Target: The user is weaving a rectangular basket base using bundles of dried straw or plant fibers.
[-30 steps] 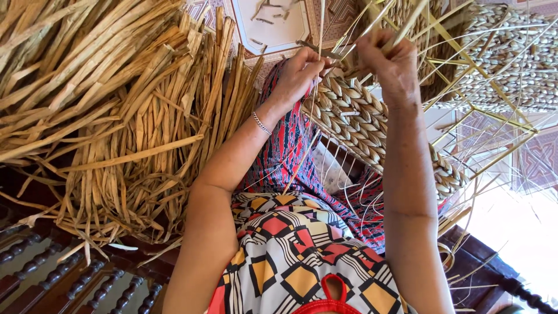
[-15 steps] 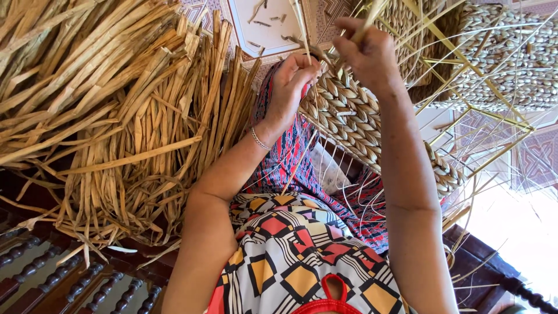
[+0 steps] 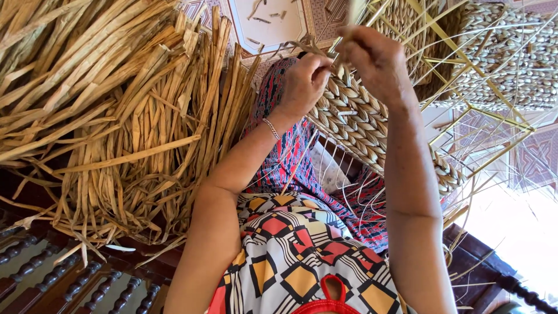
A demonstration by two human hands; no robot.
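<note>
Both hands pinch closed at the far rim of the half-woven tan straw basket [image 3: 372,125]: left hand [image 3: 302,87] on a flat pale straw strand [image 3: 343,43], right hand [image 3: 375,58] apparently on the same one. Slack could loosen the braid; dry strands could snap. Loose straw bundle [image 3: 116,116] lies left.

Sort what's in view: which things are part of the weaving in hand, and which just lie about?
In use:
left hand
right hand
woven basket panel
strand in the grip

Lying about:
heap of dried leaf strips
finished woven basket
tiled floor
</note>
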